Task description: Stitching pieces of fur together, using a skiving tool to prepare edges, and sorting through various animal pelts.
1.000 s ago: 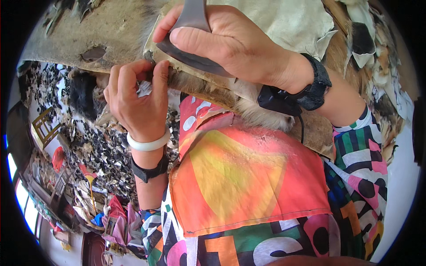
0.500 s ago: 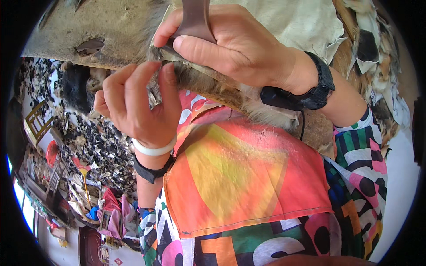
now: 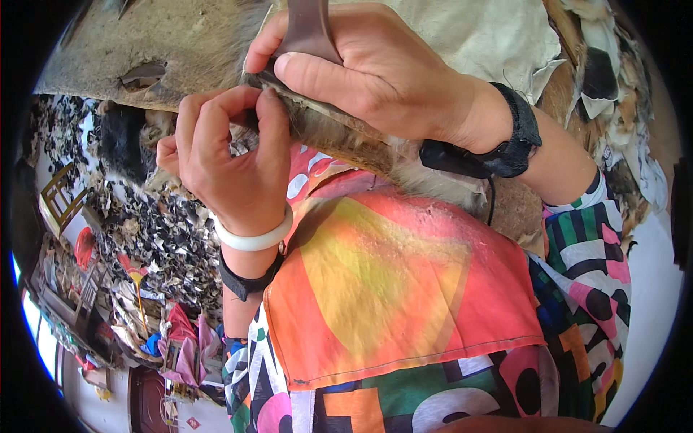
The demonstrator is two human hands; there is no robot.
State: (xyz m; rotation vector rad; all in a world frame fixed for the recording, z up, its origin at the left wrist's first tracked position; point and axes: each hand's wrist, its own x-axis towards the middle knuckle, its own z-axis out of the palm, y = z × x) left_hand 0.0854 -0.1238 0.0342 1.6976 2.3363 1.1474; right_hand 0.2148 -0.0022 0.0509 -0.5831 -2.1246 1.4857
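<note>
My right hand (image 3: 393, 83) is closed around a flat, dark brown handle-like piece (image 3: 309, 29); its far end runs out of the top of the view, and its working part cannot be made out. Beneath that hand lies a fur pelt (image 3: 336, 130), pale skin side up, with grey-brown hair showing along the near edge. My left hand (image 3: 224, 155) is bent, thumb and forefinger pinched together at the pelt's left edge, right beside the right fingertips. What exactly lies between those fingertips is hidden, but hair from the pelt meets them.
A larger tan hide (image 3: 188, 65) with a hole spreads at the upper left. A pale skin (image 3: 469, 43) and stacked fur scraps (image 3: 613, 79) lie at the upper right. Heaps of black-and-white scraps (image 3: 173, 238) cover the floor to the left, near a wooden chair (image 3: 63, 198).
My left fingertips have closed in on the pelt's edge, the thumb and forefinger now higher and nearer the right hand. The right hand and the brown handle have shifted slightly left.
</note>
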